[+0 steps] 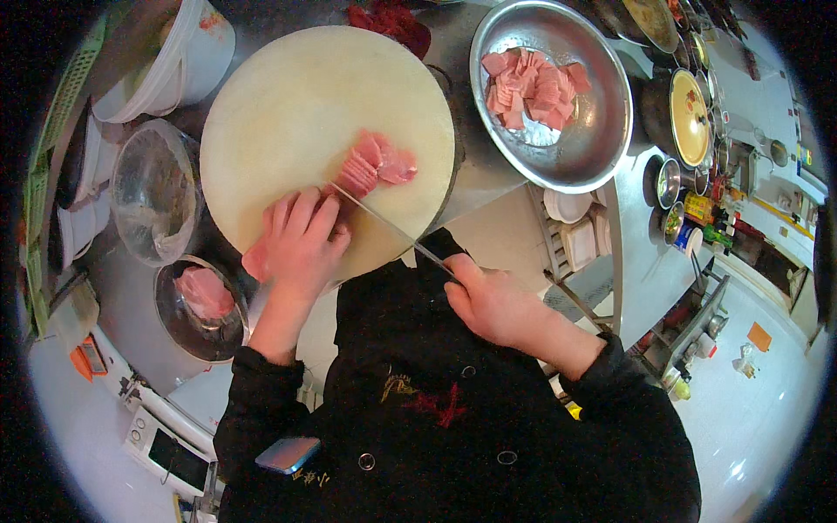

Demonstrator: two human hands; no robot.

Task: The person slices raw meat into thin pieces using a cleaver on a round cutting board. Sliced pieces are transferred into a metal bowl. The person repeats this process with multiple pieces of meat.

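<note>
My right hand (494,302) grips the handle of a kitchen knife (386,222), whose blade reaches over a round cutting board (281,104). Under my left hand (301,232) is a piece of raw meat (256,261), pressed onto the board with bent fingers. The blade's tip end lies close to those fingertips. Just beyond it, thin meat slices (376,160) overlap in a small pile. At the upper right stands a steel bowl (601,140) with many pale pink slices (536,88) in it. My left palm hides part of the piece it holds.
Left of the board are a clear plastic tub (131,202), a white bucket (209,59) and a bowl (163,327) holding a larger chunk of raw meat (204,292). A dark red cloth-like bundle (392,29) lies behind the board. Metal bowls and lidded pots (690,118) line the right-hand counter.
</note>
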